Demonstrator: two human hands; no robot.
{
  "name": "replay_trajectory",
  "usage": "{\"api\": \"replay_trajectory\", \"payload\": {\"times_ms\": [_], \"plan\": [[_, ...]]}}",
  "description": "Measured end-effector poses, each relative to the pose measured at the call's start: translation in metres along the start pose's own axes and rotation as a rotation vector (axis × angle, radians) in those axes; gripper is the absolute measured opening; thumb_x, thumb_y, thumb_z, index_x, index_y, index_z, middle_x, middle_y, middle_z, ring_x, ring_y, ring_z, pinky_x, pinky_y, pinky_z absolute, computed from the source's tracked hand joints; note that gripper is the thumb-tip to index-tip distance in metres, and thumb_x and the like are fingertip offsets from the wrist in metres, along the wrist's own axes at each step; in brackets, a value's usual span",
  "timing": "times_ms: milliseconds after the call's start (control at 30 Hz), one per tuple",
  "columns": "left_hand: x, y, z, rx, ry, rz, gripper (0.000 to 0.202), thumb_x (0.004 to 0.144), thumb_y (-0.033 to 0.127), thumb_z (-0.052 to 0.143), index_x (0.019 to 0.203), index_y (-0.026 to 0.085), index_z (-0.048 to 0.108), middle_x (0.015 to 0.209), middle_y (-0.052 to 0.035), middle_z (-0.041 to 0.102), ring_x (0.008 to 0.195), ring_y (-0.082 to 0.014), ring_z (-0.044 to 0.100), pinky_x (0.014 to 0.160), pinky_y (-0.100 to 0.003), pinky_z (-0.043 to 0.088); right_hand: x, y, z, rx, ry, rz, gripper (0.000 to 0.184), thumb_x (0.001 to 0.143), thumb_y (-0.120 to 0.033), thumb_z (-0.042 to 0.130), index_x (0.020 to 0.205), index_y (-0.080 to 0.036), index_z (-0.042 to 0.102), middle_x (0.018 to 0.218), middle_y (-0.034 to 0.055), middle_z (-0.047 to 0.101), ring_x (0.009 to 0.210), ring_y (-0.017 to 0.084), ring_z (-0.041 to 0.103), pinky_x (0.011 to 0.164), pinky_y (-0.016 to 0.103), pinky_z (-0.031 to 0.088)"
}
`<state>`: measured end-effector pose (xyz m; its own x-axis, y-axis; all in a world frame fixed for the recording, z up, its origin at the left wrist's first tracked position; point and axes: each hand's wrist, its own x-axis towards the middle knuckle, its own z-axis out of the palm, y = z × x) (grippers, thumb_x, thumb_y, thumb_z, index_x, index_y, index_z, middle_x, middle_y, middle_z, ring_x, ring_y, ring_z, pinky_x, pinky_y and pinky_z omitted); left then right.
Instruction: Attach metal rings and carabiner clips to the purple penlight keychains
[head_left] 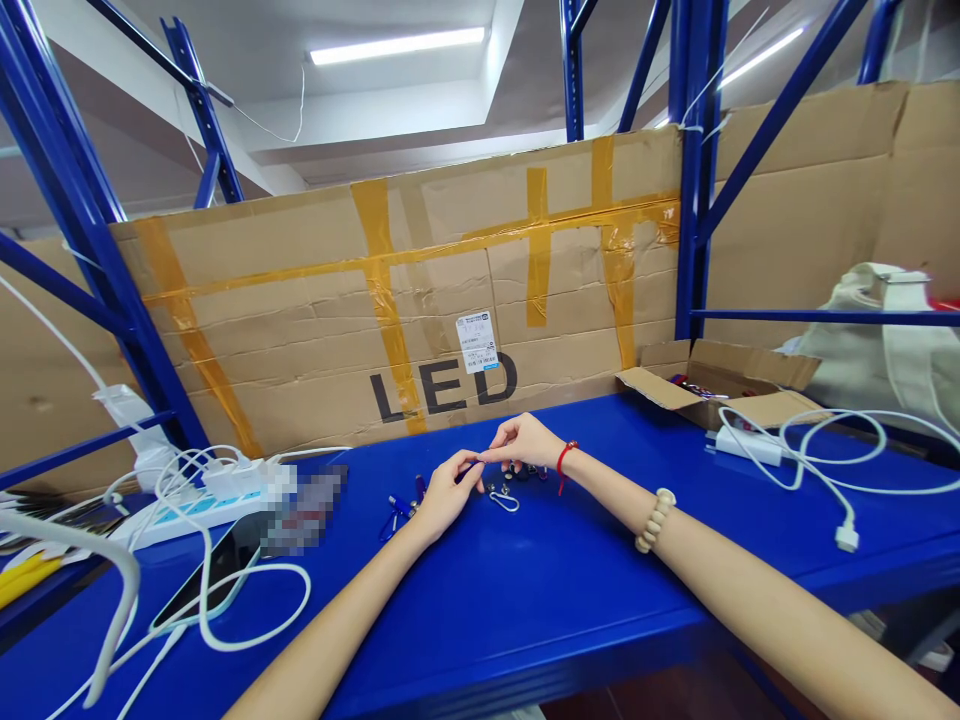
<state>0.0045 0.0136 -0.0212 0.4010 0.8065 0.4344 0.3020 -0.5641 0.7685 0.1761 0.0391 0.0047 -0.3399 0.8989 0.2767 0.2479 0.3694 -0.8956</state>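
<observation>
Your L hand (pixel 450 492) & R hand (pixel 527 443) pinched a small dark pc. (pixel 470 466) — slack grip risked dropping it near the silver clip (pixel 505 506).

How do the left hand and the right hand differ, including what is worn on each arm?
The right hand has a red cord bracelet at its wrist and a pale beaded bracelet further up the arm; the left hand has neither. The left hand is lower in the picture, beside small blue items; the right hand is higher. Both have their fingertips close together over the blue tabletop; what they pinch is too small to identify.
</observation>
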Motion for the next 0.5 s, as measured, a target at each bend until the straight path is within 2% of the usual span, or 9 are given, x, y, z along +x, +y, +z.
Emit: {"api": "replay_trajectory", "payload": {"times_ms": [133,400,500], "plan": [[-0.0008,0.0001,0.0000,-0.024,-0.009,0.012,0.023,0.081,0.035,0.048,0.090,0.015,0.054,0.062,0.0011,0.056,0.063,-0.0137,0.053,0.067,-0.025,0.039,-0.0014,-0.0004,-0.0013,-0.018,-0.072,-0.001,0.039,0.045,-0.042,0.079,0.061,-0.011,0.061,0.045,-0.0008,0.057,0.039,0.009,0.053,0.035,0.016,0.043],[-0.0011,-0.0029,-0.0001,-0.051,0.038,0.000,0.015,0.078,0.032,0.051,0.081,0.017,0.051,0.063,0.0017,0.057,0.063,-0.0132,0.054,0.067,-0.024,0.039,-0.0016,-0.0021,-0.0048,0.006,-0.181,-0.029,0.042,0.057,-0.047,0.070,0.075,-0.010,0.068,0.053,0.0001,0.060,0.046,0.008,0.054,0.038,0.016,0.046],[-0.0031,-0.0011,0.0028,-0.059,0.060,0.019,0.014,0.078,0.031,0.051,0.076,0.018,0.047,0.061,0.0024,0.057,0.063,-0.0127,0.054,0.066,-0.024,0.038,-0.0001,0.0008,-0.0073,0.025,-0.183,-0.009,0.038,0.055,-0.044,0.073,0.072,-0.010,0.067,0.054,-0.0004,0.060,0.047,0.008,0.053,0.038,0.015,0.045]]}}
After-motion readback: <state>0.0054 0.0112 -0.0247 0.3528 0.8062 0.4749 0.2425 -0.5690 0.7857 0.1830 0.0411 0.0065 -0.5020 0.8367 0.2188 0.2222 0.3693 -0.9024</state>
